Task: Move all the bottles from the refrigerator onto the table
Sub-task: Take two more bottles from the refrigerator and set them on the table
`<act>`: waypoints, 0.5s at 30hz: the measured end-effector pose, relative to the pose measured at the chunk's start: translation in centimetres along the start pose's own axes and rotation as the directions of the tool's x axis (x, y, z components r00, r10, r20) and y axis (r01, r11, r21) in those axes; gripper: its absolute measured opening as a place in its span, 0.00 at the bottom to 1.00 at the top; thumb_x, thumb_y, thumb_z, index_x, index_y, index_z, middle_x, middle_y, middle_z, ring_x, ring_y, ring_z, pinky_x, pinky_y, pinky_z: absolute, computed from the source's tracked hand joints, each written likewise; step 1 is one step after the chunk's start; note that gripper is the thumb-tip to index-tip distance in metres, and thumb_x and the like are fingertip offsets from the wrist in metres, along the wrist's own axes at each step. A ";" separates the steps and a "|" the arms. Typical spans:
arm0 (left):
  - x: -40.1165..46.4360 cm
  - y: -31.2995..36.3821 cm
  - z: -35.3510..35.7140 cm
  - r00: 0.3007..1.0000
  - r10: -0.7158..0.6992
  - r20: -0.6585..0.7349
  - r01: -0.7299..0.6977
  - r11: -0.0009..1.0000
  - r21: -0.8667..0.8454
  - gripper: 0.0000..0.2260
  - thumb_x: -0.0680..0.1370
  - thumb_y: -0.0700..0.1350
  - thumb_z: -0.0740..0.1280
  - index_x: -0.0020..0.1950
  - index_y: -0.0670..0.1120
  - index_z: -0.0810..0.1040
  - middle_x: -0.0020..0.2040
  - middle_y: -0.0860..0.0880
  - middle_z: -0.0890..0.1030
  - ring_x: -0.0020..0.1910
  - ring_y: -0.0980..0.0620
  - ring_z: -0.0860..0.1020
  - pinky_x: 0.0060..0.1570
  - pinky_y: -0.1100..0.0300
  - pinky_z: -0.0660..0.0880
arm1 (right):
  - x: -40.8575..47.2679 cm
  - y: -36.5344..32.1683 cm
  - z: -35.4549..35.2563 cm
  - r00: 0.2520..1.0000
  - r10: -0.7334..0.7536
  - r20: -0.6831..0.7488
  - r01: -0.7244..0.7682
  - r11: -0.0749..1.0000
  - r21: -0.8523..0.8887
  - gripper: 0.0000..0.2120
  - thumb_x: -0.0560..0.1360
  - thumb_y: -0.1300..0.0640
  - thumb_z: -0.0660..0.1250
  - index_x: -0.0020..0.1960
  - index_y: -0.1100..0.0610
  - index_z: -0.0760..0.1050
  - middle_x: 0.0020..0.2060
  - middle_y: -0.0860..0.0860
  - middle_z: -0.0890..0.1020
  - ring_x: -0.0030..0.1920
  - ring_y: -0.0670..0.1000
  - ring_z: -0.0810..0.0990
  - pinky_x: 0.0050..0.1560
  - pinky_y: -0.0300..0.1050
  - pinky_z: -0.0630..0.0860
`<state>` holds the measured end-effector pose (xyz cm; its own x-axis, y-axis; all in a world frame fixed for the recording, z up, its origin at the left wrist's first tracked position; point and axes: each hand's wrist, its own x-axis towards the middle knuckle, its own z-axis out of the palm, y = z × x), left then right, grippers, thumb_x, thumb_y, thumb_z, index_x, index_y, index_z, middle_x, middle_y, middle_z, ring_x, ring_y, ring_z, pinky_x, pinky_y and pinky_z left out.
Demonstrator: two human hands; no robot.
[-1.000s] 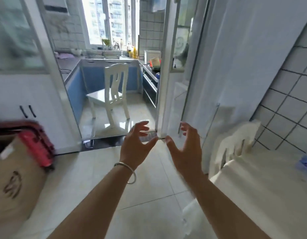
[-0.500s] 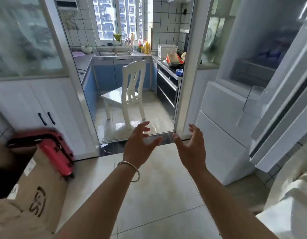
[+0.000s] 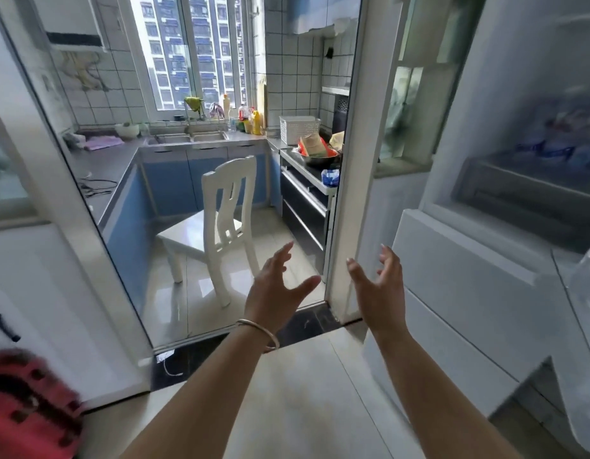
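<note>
The white refrigerator (image 3: 469, 276) stands at the right with its upper compartment open. Inside, blurred blue-labelled bottles (image 3: 558, 144) sit above a clear shelf bin. My left hand (image 3: 273, 293), with a metal bracelet on the wrist, and my right hand (image 3: 379, 286) are both held out in front of me, fingers spread, holding nothing. They hover over the floor, left of the refrigerator's lower drawers. The table is out of view.
A doorway leads into a kitchen where a white chair (image 3: 220, 226) stands on the tiles. A white door frame post (image 3: 350, 160) separates kitchen and refrigerator. The open refrigerator door (image 3: 585, 309) sits at the right edge. A red object (image 3: 28, 409) lies at bottom left.
The view has swung from the table and wall toward the kitchen and refrigerator and come closer. Both hands stay open and empty, fingers now straighter.
</note>
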<state>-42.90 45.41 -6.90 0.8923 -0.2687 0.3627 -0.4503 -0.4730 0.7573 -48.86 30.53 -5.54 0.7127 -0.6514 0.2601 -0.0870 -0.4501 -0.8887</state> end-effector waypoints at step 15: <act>31.1 1.5 18.9 0.843 0.334 0.422 -0.230 0.933 -0.278 0.33 0.70 0.58 0.70 0.72 0.56 0.60 0.67 0.52 0.72 0.63 0.55 0.72 0.61 0.56 0.71 | 26.9 7.0 0.8 0.875 0.178 -0.449 -0.219 0.975 -0.040 0.29 0.74 0.45 0.63 0.72 0.52 0.59 0.70 0.51 0.66 0.69 0.52 0.66 0.66 0.50 0.65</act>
<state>-16.39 20.44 -4.74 0.5882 -0.7386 0.3293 -0.6166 -0.1461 0.7736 -29.74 10.41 -5.04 0.2958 -0.9249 0.2387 -0.2691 -0.3204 -0.9082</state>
